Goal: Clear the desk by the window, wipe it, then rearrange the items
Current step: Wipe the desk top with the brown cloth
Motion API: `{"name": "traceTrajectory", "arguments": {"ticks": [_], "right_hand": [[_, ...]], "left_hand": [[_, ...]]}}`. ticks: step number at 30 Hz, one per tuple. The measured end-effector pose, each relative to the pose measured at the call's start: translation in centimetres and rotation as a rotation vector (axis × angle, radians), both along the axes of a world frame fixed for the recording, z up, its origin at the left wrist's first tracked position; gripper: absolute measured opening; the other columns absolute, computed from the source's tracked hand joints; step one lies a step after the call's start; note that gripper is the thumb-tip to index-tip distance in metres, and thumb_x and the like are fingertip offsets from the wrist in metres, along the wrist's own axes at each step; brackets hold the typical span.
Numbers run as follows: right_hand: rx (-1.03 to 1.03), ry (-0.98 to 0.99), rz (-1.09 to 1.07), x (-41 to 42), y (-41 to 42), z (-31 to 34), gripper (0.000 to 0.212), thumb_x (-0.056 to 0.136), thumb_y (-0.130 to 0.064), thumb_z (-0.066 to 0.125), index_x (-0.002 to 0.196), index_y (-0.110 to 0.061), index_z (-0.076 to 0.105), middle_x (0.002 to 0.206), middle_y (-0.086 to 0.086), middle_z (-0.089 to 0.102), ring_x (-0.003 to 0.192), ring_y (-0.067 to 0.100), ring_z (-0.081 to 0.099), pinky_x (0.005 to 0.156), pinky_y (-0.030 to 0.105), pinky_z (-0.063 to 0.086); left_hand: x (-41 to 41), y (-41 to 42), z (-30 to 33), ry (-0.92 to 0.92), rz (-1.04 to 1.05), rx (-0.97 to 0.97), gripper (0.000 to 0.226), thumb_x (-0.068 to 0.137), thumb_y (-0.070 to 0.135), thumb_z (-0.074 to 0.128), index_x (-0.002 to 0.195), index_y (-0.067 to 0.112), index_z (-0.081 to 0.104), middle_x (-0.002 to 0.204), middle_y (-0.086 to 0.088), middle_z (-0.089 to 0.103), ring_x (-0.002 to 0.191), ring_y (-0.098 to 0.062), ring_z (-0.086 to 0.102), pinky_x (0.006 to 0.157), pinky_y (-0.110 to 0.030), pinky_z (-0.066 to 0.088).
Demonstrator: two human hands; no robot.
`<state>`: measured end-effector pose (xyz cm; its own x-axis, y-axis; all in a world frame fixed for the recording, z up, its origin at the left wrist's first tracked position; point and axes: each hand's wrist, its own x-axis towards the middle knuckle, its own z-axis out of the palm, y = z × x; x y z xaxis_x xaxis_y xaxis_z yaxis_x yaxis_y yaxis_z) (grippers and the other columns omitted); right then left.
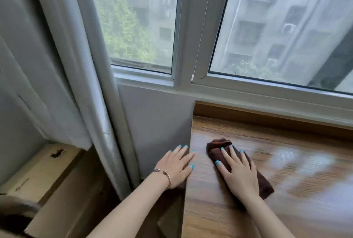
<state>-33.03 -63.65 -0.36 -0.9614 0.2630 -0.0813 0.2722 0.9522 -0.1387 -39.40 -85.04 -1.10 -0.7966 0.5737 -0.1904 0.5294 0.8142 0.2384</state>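
A wooden desk (286, 190) runs along under the window, its left end near the middle of the view. A folded brown cloth (215, 147) lies on the desk near that left end. My right hand (238, 172) presses flat on the cloth with straight, spread fingers. My left hand (177, 167) rests flat on the desk's left edge, fingers straight, a bracelet on its wrist. Wet streaks shine on the wood to the right of the cloth.
A grey curtain (86, 84) hangs left of the desk. A white wall panel (156, 119) stands behind my left hand. The window frame (248, 92) runs along the desk's raised back rim. A cardboard box (44, 169) sits low at the left.
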Motion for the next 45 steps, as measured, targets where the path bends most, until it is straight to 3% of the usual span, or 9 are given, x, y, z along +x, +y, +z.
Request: {"name": "traceTrajectory", "arguments": {"ticks": [6,13,22,28,31,35,38,42,45], "right_hand": [[-0.009,-0.094,-0.075,1.4,-3.8,-0.1,0.058,0.098,-0.059,0.019,0.151,-0.045,-0.001,0.16,-0.015,-0.01,0.149,0.016,-0.011,0.12,0.042,0.0],[0.001,-0.082,-0.191,-3.8,-4.6,0.0,0.056,0.101,-0.053,0.014,0.153,-0.04,0.0,0.161,-0.013,-0.007,0.149,0.017,-0.006,0.121,0.045,0.001],[-0.047,-0.022,-0.406,-15.2,-4.5,-0.1,0.054,0.101,-0.049,0.016,0.153,-0.037,0.008,0.163,-0.009,-0.001,0.149,0.022,-0.002,0.119,0.049,0.001],[-0.021,0.01,-0.27,-13.7,-8.4,-0.5,0.056,0.096,-0.057,0.01,0.151,-0.046,0.003,0.161,-0.015,-0.003,0.149,0.017,-0.004,0.12,0.045,0.0],[-0.059,-0.031,-0.293,-14.0,-6.8,-0.3,0.053,0.099,-0.056,0.015,0.15,-0.048,0.005,0.161,-0.016,-0.002,0.149,0.016,-0.003,0.12,0.045,0.002],[-0.048,0.0,-0.599,-15.8,-6.8,-0.1,0.053,0.101,-0.052,0.017,0.152,-0.042,0.006,0.162,-0.01,0.0,0.149,0.023,-0.002,0.12,0.048,0.001],[-0.038,0.028,-0.538,-16.9,-10.6,-0.2,0.053,0.101,-0.052,0.017,0.152,-0.042,0.006,0.162,-0.009,0.001,0.149,0.023,-0.002,0.119,0.048,0.001],[-0.085,-0.03,-0.421,-16.3,-9.4,-0.3,0.053,0.099,-0.055,0.019,0.151,-0.045,0.011,0.162,-0.014,0.001,0.149,0.02,-0.002,0.119,0.045,0.002],[-0.127,-0.007,-0.641,-16.2,-5.9,0.1,0.052,0.099,-0.054,0.021,0.15,-0.044,0.017,0.162,-0.013,0.007,0.149,0.022,0.004,0.119,0.047,0.006]], "left_hand": [[-2.3,-2.2,0.4,0.115,-0.154,-0.017,0.054,0.101,0.048,0.017,0.151,0.033,0.004,0.16,0.004,0.0,0.147,-0.016,-0.005,0.119,-0.037,0.0],[-7.8,-3.1,0.5,0.109,-0.253,-0.003,0.056,0.1,0.049,0.017,0.148,0.038,-0.009,0.16,0.006,0.006,0.147,-0.015,-0.001,0.119,-0.036,0.0],[-15.7,0.0,2.0,0.178,-0.392,0.016,0.054,0.101,0.044,0.024,0.151,0.028,0.012,0.158,0.005,0.014,0.146,-0.015,0.008,0.117,-0.033,0.003],[-18.6,0.7,2.6,0.13,-0.444,-0.054,0.044,0.096,0.043,0.036,0.133,0.021,0.044,0.131,-0.002,0.051,0.119,-0.022,0.049,0.095,-0.035,0.039],[-19.8,0.9,3.1,0.162,-0.484,-0.009,0.04,0.094,0.046,0.037,0.125,0.024,0.05,0.124,0.002,0.053,0.115,-0.02,0.05,0.09,-0.033,0.039],[-21.2,0.6,3.9,0.159,-0.514,0.01,0.038,0.093,0.048,0.036,0.114,0.025,0.059,0.114,0.003,0.055,0.108,-0.018,0.052,0.08,-0.029,0.036],[-21.9,0.0,3.9,0.103,-0.542,-0.055,0.034,0.091,0.043,0.037,0.105,0.025,0.063,0.11,0.003,0.056,0.105,-0.019,0.053,0.077,-0.03,0.037],[-22.8,-1.0,3.5,0.034,-0.604,-0.155,0.033,0.089,0.037,0.038,0.109,0.026,0.062,0.113,0.002,0.056,0.11,-0.019,0.051,0.078,-0.031,0.04],[-23.3,-1.7,3.5,0.027,-0.638,-0.116,0.036,0.09,0.038,0.039,0.121,0.029,0.056,0.121,0.003,0.054,0.115,-0.018,0.049,0.085,-0.033,0.042]]}}
